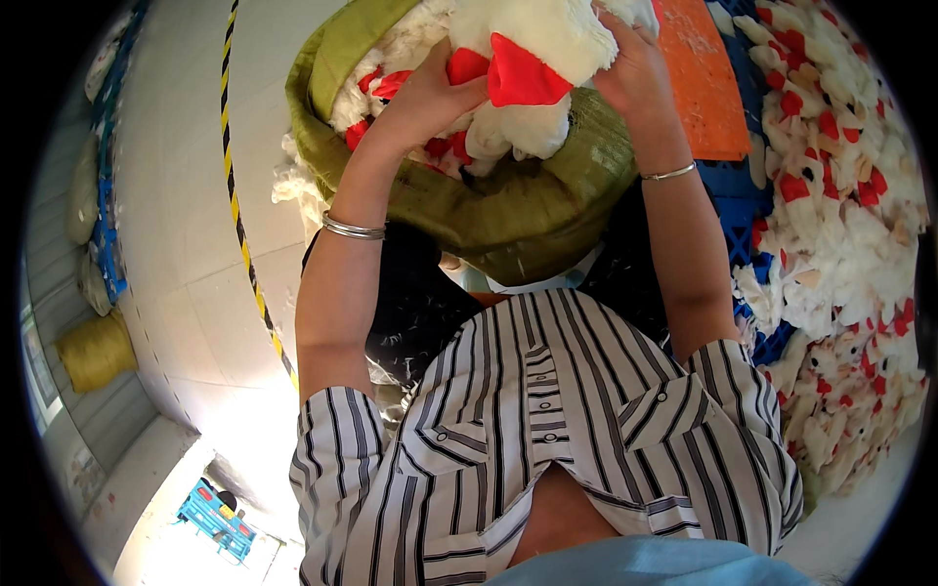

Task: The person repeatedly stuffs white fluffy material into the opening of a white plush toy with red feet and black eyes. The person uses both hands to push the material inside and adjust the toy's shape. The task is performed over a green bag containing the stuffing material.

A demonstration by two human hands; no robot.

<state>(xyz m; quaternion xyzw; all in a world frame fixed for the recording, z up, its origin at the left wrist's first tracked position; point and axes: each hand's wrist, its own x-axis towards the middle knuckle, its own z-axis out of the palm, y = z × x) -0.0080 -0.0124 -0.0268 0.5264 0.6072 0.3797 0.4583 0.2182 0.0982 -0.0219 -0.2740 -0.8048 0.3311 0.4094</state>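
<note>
Between my hands, at the top of the head view, is a white furry plush piece (581,39) with red fabric parts. My left hand (430,103) is closed on its red fabric at the left side, thumb toward the middle. My right hand (635,73) is closed at the white fur on the right side; some of its fingers are hidden behind the fur. Below the piece stands a green woven sack (508,230) with its rim rolled down. Inside it lie several more white and red plush pieces (363,132).
To the right, a large heap of white and red plush pieces (831,176) lies beside an orange board (705,88) and blue plastic crates (738,210). A yellow-black floor stripe (232,171) runs at left. Farther left are a yellow roll (96,354) and a blue cart (217,520).
</note>
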